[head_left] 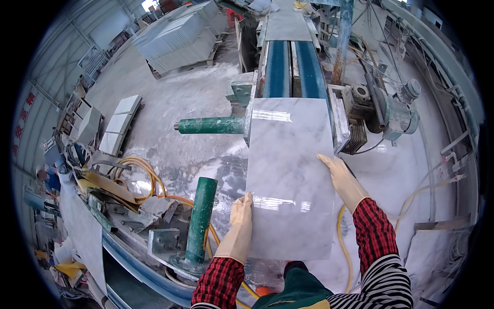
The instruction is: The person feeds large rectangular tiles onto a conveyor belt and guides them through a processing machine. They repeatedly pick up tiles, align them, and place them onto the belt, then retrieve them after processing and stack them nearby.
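A polished white marble slab (290,165) with faint grey veining lies lengthwise in front of me. Its far end meets the blue belts of a conveyor (311,67), and its near end reaches out over my feet. My left hand (241,216), in a cream rubber glove, is closed on the slab's left edge, fingers partly hidden beneath it. Farther along the right edge, my right hand (342,177) in a matching glove grips the slab, with thumb or finger stretched on top and the others hidden below.
Another slab (288,26) rests farther up the conveyor. Green rollers (201,219) stick out at the left, one upright and one level. A motor (401,118) stands right of the belts. Yellow hoses (342,242) trail across the wet floor. Stacked slabs (180,38) stand at the back left.
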`<state>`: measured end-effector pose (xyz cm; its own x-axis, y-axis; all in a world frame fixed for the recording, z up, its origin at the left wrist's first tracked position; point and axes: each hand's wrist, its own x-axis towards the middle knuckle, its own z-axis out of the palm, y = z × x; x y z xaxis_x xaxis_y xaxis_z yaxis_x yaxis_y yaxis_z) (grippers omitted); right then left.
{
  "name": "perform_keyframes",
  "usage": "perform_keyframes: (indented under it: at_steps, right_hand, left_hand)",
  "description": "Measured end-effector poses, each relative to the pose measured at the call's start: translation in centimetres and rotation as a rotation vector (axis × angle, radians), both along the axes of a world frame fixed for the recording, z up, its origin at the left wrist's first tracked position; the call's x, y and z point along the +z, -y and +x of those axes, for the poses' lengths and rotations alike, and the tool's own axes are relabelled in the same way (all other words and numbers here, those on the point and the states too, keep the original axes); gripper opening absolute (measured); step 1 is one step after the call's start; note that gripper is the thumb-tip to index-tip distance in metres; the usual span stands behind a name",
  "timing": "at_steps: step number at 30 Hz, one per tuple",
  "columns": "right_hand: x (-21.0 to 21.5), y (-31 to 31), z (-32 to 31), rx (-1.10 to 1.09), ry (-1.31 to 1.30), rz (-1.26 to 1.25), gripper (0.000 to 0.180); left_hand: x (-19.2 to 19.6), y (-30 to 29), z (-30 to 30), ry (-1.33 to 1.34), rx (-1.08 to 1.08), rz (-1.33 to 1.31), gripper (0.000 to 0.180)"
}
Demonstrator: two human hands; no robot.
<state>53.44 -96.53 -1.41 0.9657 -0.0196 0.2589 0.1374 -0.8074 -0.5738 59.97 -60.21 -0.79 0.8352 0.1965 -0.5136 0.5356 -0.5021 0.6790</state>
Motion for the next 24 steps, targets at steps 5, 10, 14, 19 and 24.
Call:
perform_keyframes:
  at_steps: [5, 10, 14, 19, 24]
  right_hand:
    - [0.6, -0.7, -3.5, -0.186, -0.179, 0.239, 0.051]
    - [-2.3, -4.8, -14.6, -0.593, -0.751, 1.252, 0.049]
    - [-7.9, -8.7, -25.5, -0.218, -0.285, 0.526, 0.057]
    - [-0.3, -12.2, -19.3, -0.826, -0.740, 0.632, 0.063]
    - [-4.9, -12.3, -19.3, -0.941, -0.424, 0.760, 0.066]
  left_hand:
    - [-0.6, 0.4, 0.1, -0.103, 0.016, 0.076, 0.063]
    - [-2.6, -0.2, 1.2, -0.147, 0.031, 0.039, 0.066]
    - [-1.6, -0.3, 1.1, -0.108, -0.037, 0.007, 0.066]
    - [1.0, -0.1, 1.8, -0.099, -0.129, 0.044, 0.064]
    - [0.4, 0.8, 4.0, -0.017, -0.082, -0.149, 0.064]
